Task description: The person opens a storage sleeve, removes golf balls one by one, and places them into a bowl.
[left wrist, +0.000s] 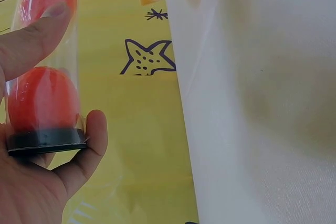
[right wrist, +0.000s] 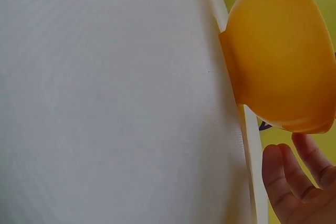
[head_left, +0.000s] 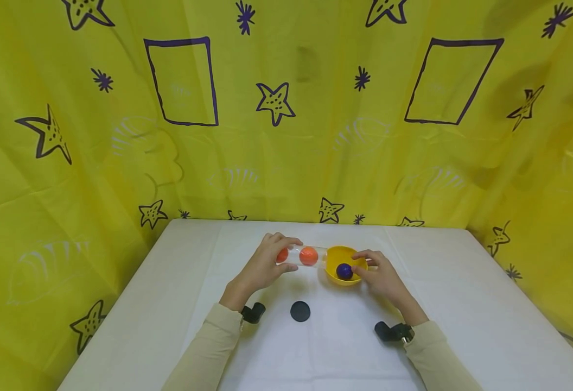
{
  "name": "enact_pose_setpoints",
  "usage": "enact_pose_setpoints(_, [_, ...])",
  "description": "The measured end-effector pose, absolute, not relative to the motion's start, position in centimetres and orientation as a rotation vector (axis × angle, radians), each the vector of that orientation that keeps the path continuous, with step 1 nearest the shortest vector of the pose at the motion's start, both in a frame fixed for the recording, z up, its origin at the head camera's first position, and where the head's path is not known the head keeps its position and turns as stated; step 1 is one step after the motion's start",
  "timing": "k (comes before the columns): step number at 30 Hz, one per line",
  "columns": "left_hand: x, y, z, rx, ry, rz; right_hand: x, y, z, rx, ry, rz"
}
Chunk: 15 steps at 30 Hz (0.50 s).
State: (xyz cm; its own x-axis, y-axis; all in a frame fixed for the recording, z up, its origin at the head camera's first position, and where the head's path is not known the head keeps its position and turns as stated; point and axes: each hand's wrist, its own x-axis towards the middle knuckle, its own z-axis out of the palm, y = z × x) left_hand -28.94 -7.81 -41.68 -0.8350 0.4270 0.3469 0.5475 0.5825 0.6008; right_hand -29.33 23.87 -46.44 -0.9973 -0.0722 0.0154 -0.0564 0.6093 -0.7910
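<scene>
My left hand [head_left: 266, 260] grips a clear plastic tube [head_left: 293, 255], held sideways over the table. Inside it are two orange-red balls [head_left: 309, 256]; the left wrist view shows a black cap [left wrist: 47, 140] on the tube's end by my palm. The tube's far end meets the left rim of a yellow bowl [head_left: 332, 254] in the head view. A dark purple ball [head_left: 344, 271] lies in the bowl. My right hand [head_left: 379, 273] is at the bowl's right rim, fingers loosely bent, thumb tip right at the purple ball. Several right fingers show just outside the bowl in the right wrist view.
A black round disc [head_left: 300, 311] lies on the white table [head_left: 316, 353] in front of the tube and bowl. A yellow curtain [head_left: 277, 163] with drawn stars hangs behind the table and along both sides.
</scene>
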Motion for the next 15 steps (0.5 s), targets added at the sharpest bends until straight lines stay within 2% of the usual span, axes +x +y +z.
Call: enact_pose_setpoints(15, [-28.7,-7.8,-41.4,-0.818,-2.652,-1.051,-29.2,24.3,-44.3,-0.215,2.937,-1.42])
